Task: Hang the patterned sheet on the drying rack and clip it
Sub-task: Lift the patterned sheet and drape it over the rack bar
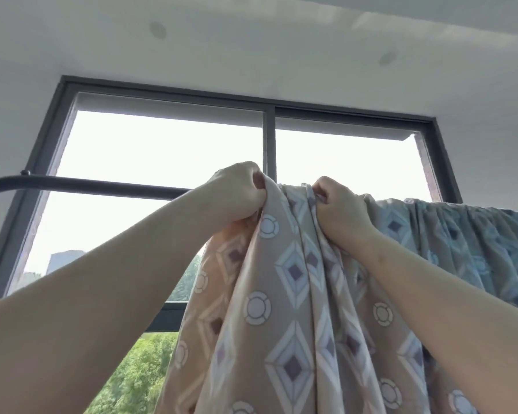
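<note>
The patterned sheet (284,294), beige with pale diamonds and rings, hangs in folds over the dark top bar of the drying rack (102,184). My left hand (237,191) grips the sheet's bunched left edge at the bar. My right hand (338,207) grips a fold of the sheet just to the right, also at bar height. Between the two hands the cloth covers the bar. To the right the sheet spreads along the bar toward the frame edge. No clip is visible.
Behind the rack is a large dark-framed window (269,138) with bright sky and green trees (138,375) below. The rack bar curves down at the far left. A white ceiling is above.
</note>
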